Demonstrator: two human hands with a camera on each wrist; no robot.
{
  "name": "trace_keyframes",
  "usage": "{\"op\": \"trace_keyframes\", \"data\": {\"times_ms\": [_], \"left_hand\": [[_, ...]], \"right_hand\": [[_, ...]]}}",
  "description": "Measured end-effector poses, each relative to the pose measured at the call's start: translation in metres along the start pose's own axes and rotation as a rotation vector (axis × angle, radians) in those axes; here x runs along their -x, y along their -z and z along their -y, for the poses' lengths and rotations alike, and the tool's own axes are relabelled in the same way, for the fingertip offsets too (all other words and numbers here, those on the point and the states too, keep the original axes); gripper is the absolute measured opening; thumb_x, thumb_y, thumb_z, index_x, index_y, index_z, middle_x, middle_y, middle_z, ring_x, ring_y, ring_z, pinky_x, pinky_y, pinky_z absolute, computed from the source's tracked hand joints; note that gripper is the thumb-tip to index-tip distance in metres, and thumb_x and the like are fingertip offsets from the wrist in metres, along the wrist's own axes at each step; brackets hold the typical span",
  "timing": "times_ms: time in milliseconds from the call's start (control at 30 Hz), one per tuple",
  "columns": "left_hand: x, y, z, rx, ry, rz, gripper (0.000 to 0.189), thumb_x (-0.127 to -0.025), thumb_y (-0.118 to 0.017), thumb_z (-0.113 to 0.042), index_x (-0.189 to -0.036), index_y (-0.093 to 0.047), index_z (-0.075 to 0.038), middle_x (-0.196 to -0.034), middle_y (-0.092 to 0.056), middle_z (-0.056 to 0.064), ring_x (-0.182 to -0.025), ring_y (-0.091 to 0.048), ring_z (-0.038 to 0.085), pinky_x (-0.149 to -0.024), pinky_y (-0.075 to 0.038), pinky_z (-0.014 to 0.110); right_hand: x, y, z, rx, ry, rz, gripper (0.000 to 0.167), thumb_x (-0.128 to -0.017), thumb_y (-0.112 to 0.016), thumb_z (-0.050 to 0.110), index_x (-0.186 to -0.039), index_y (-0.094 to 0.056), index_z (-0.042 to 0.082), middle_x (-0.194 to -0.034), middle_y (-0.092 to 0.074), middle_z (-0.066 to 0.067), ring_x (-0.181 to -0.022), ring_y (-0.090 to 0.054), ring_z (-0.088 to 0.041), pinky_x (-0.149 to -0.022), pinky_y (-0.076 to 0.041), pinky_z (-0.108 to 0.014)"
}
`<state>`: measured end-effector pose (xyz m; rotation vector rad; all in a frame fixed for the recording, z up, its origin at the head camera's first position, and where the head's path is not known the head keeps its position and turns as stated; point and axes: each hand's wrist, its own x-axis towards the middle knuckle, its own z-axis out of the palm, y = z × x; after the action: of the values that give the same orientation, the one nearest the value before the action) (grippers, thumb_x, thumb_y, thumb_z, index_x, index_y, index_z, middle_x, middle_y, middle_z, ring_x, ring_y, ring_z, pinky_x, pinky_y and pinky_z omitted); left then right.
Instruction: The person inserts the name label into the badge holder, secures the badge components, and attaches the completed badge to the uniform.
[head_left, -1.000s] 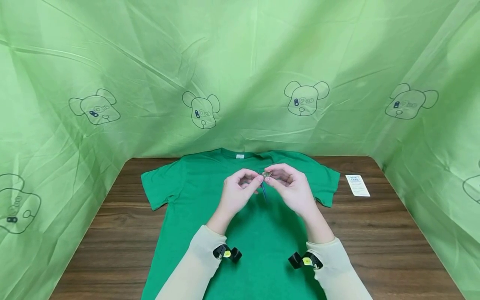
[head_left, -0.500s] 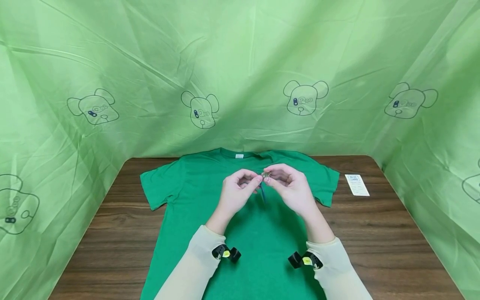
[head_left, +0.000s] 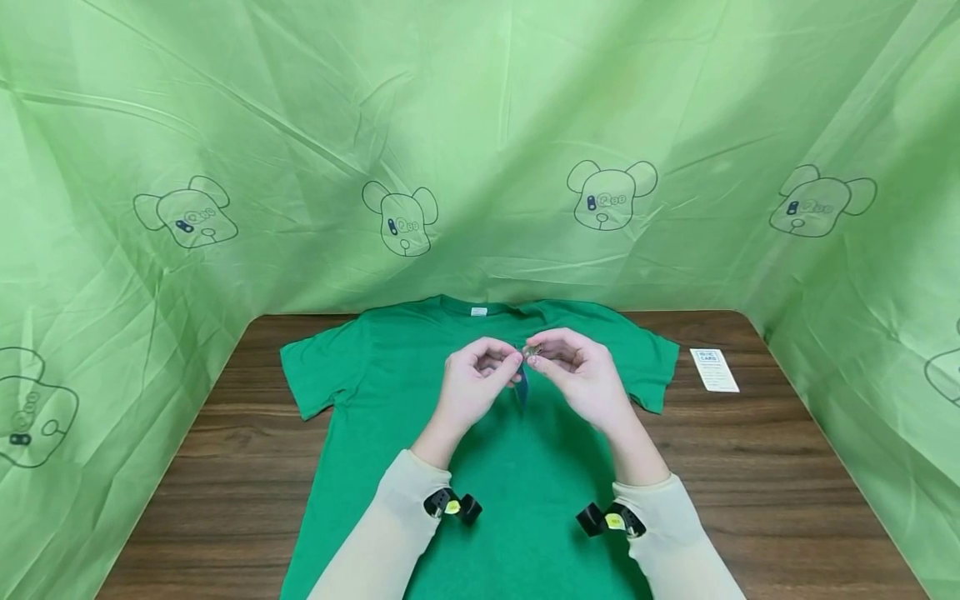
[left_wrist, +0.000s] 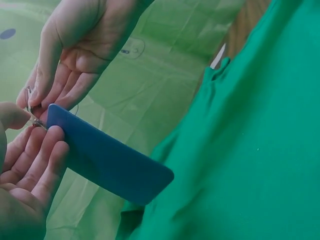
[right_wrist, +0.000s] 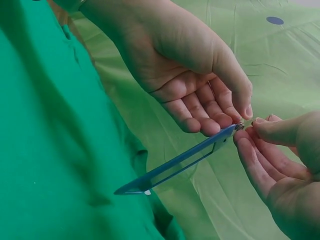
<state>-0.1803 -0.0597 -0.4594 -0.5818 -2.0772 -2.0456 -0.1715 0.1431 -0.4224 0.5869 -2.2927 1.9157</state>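
Observation:
A blue card holder (head_left: 522, 393) hangs between the two hands, above a green T-shirt (head_left: 525, 533) laid flat. The left wrist view shows the holder's plain blue back (left_wrist: 110, 155); the right wrist view shows its framed side (right_wrist: 175, 167) almost edge-on. My left hand (head_left: 477, 383) pinches the holder's top end at its small metal fitting (right_wrist: 239, 126). Thumb and fingers of my right hand (head_left: 583, 382) pinch a small metal clip (head_left: 534, 351) joined to that end. Fingertips partly hide the clip, and the two hands nearly touch.
A white printed card (head_left: 714, 370) lies on the brown wooden table (head_left: 787, 483), right of the shirt's sleeve. Light green cloth (head_left: 495, 125) with bear outlines encloses the table's back and sides.
The holder has turned under the fingers, showing a broader face in the head view, and its lower end has swung slightly left. Both hands stay almost where they were.

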Motion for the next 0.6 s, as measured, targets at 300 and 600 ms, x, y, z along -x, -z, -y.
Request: {"op": "trace_keyframes", "data": {"times_ms": [300, 600], "left_hand": [[0.0023, -0.0033, -0.0029, -0.033, -0.041, -0.079, 0.008, -0.104, -0.076, -0.008, -0.103, -0.077, 0.000, -0.087, -0.077, 0.013, -0.070, -0.075, 0.021, -0.065, -0.065, 0.033], [0.0029, -0.0053, 0.0021, -0.014, -0.100, -0.121, 0.003, -0.103, -0.075, -0.004, -0.099, -0.076, -0.004, -0.082, -0.076, 0.010, -0.066, -0.074, 0.019, -0.061, -0.064, 0.033]], "right_hand": [[0.0008, -0.0008, -0.0011, -0.046, 0.010, 0.036, 0.024, -0.101, -0.077, -0.001, -0.125, -0.075, 0.001, -0.120, -0.077, -0.017, -0.109, -0.076, -0.021, -0.095, -0.063, -0.029], [0.0003, -0.0019, 0.0020, -0.071, 0.029, 0.065, 0.026, -0.103, -0.075, 0.001, -0.129, -0.071, -0.003, -0.124, -0.075, -0.017, -0.111, -0.075, -0.021, -0.097, -0.062, -0.031]]}}
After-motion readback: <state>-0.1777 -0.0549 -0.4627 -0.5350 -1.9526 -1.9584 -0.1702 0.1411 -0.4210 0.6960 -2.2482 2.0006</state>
